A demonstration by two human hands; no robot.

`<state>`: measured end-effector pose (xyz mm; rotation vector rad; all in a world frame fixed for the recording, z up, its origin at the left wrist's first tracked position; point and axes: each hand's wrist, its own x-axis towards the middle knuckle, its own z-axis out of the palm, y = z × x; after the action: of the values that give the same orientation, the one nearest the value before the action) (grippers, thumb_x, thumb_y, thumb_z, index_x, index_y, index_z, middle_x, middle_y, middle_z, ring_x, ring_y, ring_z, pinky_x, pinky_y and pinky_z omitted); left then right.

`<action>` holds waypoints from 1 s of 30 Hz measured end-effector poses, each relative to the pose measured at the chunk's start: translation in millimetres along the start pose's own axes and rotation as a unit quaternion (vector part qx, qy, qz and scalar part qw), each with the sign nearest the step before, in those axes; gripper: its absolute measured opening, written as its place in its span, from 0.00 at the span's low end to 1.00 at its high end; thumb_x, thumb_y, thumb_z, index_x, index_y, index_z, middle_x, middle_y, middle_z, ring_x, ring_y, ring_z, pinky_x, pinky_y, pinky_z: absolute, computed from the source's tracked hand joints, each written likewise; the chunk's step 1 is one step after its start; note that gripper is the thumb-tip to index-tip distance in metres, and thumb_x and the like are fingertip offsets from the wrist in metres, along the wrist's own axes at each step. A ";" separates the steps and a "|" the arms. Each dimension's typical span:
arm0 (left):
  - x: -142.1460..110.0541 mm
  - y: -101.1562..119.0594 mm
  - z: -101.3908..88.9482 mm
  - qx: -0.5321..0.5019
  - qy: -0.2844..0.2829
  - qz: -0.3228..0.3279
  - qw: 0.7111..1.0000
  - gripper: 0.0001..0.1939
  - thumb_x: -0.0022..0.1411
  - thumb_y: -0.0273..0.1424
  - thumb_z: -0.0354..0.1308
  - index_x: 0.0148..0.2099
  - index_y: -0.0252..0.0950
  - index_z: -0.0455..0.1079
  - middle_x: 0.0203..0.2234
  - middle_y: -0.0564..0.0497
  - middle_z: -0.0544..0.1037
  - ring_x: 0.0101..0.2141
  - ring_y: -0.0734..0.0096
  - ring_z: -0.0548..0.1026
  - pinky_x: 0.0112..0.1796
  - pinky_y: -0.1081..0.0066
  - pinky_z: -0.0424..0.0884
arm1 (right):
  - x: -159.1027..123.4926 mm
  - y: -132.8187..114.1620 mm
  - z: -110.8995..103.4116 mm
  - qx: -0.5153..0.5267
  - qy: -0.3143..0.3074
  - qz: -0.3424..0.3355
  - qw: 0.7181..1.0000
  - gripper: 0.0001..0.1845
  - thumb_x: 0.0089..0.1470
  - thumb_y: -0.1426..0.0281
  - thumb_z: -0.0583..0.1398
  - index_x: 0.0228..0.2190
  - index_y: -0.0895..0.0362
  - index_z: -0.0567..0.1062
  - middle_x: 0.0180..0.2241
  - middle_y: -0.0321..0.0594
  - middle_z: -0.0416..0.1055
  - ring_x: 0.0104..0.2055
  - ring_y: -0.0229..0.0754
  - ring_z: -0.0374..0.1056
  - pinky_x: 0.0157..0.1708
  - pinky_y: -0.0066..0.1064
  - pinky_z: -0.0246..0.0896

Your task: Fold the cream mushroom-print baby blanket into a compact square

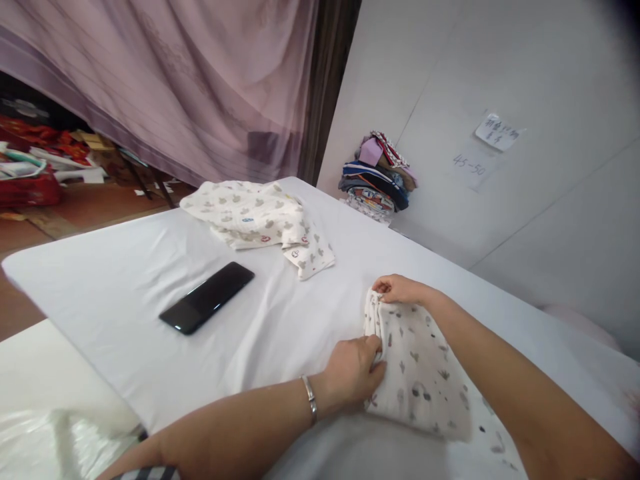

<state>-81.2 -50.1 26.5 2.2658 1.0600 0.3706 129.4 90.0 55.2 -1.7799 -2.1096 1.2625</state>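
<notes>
A white garment with small cactus-like prints lies folded at the right front of the white-covered table; I cannot tell which garment it is. Its gathered left edge is pinched by my left hand, which wears a silver bracelet on the wrist. At the upper corner of that same edge, my right hand has its fingers curled round the layered cloth. Part of the garment is hidden behind my right forearm. Farther back rests a second white garment with grey-green prints, crumpled.
A black phone lies on the table to the left. Behind the table's far edge, folded clothes are stacked against a grey wall with paper notes. A pink curtain hangs at the back. Clear plastic lies at the lower left.
</notes>
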 end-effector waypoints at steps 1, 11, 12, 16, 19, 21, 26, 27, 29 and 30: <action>0.0 0.1 -0.3 -0.002 0.001 0.000 1.000 0.08 0.60 0.35 0.48 0.41 0.39 0.61 0.34 0.51 0.75 0.35 0.65 0.74 0.35 0.70 0.66 | -0.2 -0.3 0.5 -0.007 0.005 0.002 1.000 0.18 0.33 0.75 0.62 0.33 0.57 0.75 0.29 0.36 0.71 0.32 0.37 0.66 0.35 0.29 0.62; 0.2 -1.2 0.8 -0.013 0.012 0.004 1.000 0.08 0.59 0.35 0.48 0.41 0.40 0.61 0.33 0.52 0.76 0.34 0.66 0.73 0.34 0.71 0.65 | -10.9 -4.8 5.6 -0.035 0.048 -0.014 0.998 0.15 0.34 0.76 0.61 0.31 0.57 0.72 0.31 0.36 0.71 0.34 0.38 0.66 0.38 0.31 0.61; 0.3 -1.4 1.4 -0.012 0.013 0.005 1.000 0.08 0.59 0.35 0.48 0.41 0.40 0.61 0.33 0.52 0.76 0.34 0.66 0.73 0.34 0.71 0.65 | -13.0 -6.2 6.1 -0.037 0.053 -0.017 0.998 0.15 0.35 0.76 0.61 0.31 0.56 0.72 0.32 0.36 0.71 0.35 0.39 0.66 0.39 0.31 0.61; 0.4 -2.0 3.1 -0.008 0.021 0.010 1.000 0.08 0.60 0.35 0.48 0.41 0.39 0.61 0.34 0.52 0.76 0.33 0.66 0.74 0.33 0.70 0.65 | -19.0 -10.1 8.2 -0.036 0.063 -0.033 0.997 0.14 0.36 0.75 0.60 0.31 0.56 0.72 0.33 0.37 0.71 0.37 0.40 0.66 0.40 0.32 0.60; 0.4 -2.0 3.3 -0.008 0.020 0.011 1.000 0.08 0.59 0.35 0.48 0.41 0.39 0.61 0.33 0.52 0.76 0.33 0.65 0.74 0.33 0.70 0.65 | -19.7 -10.1 8.5 -0.030 0.053 -0.028 0.998 0.14 0.35 0.75 0.59 0.30 0.57 0.73 0.30 0.36 0.71 0.34 0.39 0.65 0.37 0.31 0.60; 0.5 -2.1 2.9 -0.011 0.016 0.010 1.000 0.08 0.59 0.34 0.48 0.41 0.39 0.61 0.33 0.52 0.76 0.34 0.65 0.74 0.34 0.70 0.65 | -19.6 -10.1 8.0 -0.027 0.041 -0.012 0.999 0.14 0.35 0.75 0.59 0.31 0.57 0.73 0.28 0.34 0.70 0.31 0.37 0.64 0.34 0.29 0.59; 0.5 -2.4 1.8 -0.016 0.015 0.005 1.000 0.08 0.59 0.34 0.48 0.41 0.40 0.61 0.33 0.52 0.75 0.34 0.66 0.74 0.34 0.70 0.65 | -24.2 -15.6 4.3 -0.045 0.017 0.019 0.999 0.13 0.36 0.74 0.59 0.30 0.56 0.74 0.28 0.34 0.70 0.30 0.37 0.63 0.31 0.27 0.57; 0.5 -2.4 1.6 -0.017 0.014 0.004 1.000 0.08 0.59 0.34 0.48 0.41 0.40 0.61 0.33 0.52 0.75 0.34 0.66 0.74 0.34 0.70 0.66 | -25.6 -16.8 3.2 -0.048 0.023 0.013 0.998 0.11 0.36 0.74 0.59 0.29 0.56 0.74 0.29 0.34 0.70 0.31 0.37 0.64 0.31 0.28 0.57; 0.5 -2.2 1.0 -0.020 0.007 0.002 1.000 0.08 0.59 0.34 0.48 0.42 0.40 0.60 0.34 0.52 0.75 0.35 0.66 0.74 0.35 0.70 0.66 | -27.6 -18.0 0.9 -0.034 0.043 -0.010 0.998 0.09 0.37 0.72 0.60 0.28 0.56 0.72 0.30 0.34 0.70 0.31 0.37 0.64 0.32 0.28 0.58; 0.6 -2.1 0.7 -0.021 0.004 0.002 1.000 0.08 0.59 0.34 0.49 0.42 0.40 0.60 0.34 0.52 0.75 0.35 0.66 0.74 0.35 0.70 0.66 | -27.7 -18.1 0.0 -0.013 0.054 -0.024 0.998 0.09 0.38 0.70 0.61 0.28 0.56 0.71 0.29 0.34 0.70 0.31 0.37 0.64 0.33 0.29 0.58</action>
<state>-81.7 -49.0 24.6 2.2309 1.0437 0.4011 124.1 66.8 78.2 -1.7544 -2.1061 1.1069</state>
